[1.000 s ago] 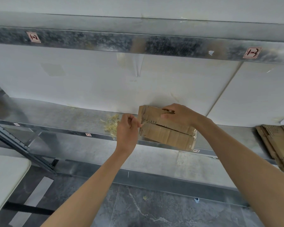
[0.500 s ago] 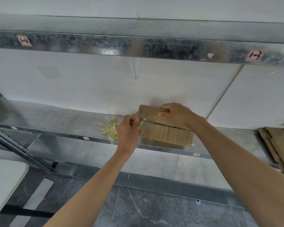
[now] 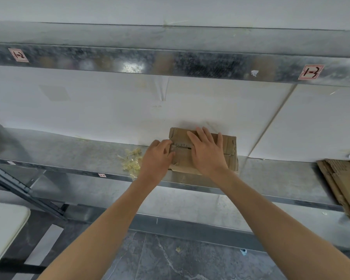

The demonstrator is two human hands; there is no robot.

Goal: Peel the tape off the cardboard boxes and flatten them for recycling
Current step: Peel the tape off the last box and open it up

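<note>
A small brown cardboard box (image 3: 229, 147) lies on the metal shelf (image 3: 69, 150), against the white back panel. Clear tape runs along its centre seam. My right hand (image 3: 207, 152) lies flat on top of the box with fingers spread, pressing it down. My left hand (image 3: 157, 158) is at the box's left end, its fingers curled and pinching the tape at the seam there.
A heap of crumpled peeled tape (image 3: 131, 162) lies on the shelf just left of the box. Flattened cardboard (image 3: 343, 178) is stacked at the shelf's right end. An upper shelf beam (image 3: 170, 61) hangs overhead. A white table corner (image 3: 2, 225) is at lower left.
The box has come down from a tilted, lifted hold to lie on the shelf. My right hand went from gripping its top edge to pressing flat on it. My left hand stayed at the left end.
</note>
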